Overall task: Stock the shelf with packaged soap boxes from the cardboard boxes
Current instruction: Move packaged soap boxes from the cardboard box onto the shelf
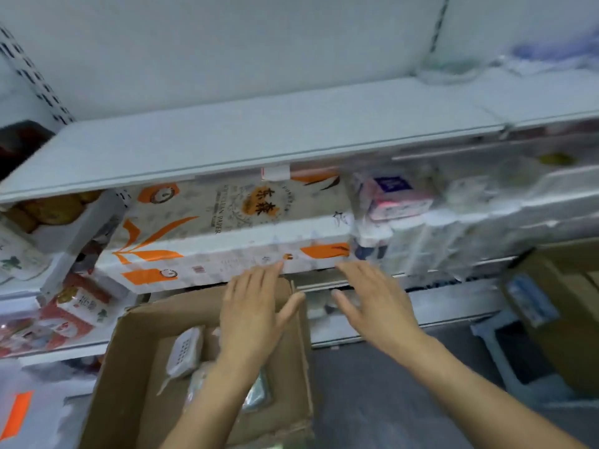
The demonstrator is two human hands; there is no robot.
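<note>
- Two hands are raised over an open cardboard box (136, 351), both empty, fingers straight and spread, palms down.
- Far left: shelves (227, 147) hold red-and-white packs (81, 306) and a tray of brownish goods (48, 209); details are blurred.
- Inside the cardboard box, left of the left forearm: a white wrapped soap package (186, 351) with a dotted panel, lying tilted against the box wall. More wrapped items lie under the forearm, partly hidden.
- Left hand (256, 312): released, holding nothing; it sits above the box's far right corner, fingertips near the lower edge of a large white-and-orange paper pack (227, 234). The soap package is below and to the left of this hand, not touched.
- The paper pack fills the shelf level just behind the box, under the bare top shelf.
- Right hand (376, 306): released, holding nothing; it is past the box's right edge, in front of the shelf rail.
- Right of the paper pack: a pink-and-purple packet (398, 199) and clear-wrapped white goods, blurred.
- Far right: another brown carton (557, 306) on the floor, with a pale stool (505, 358) beside it.
</note>
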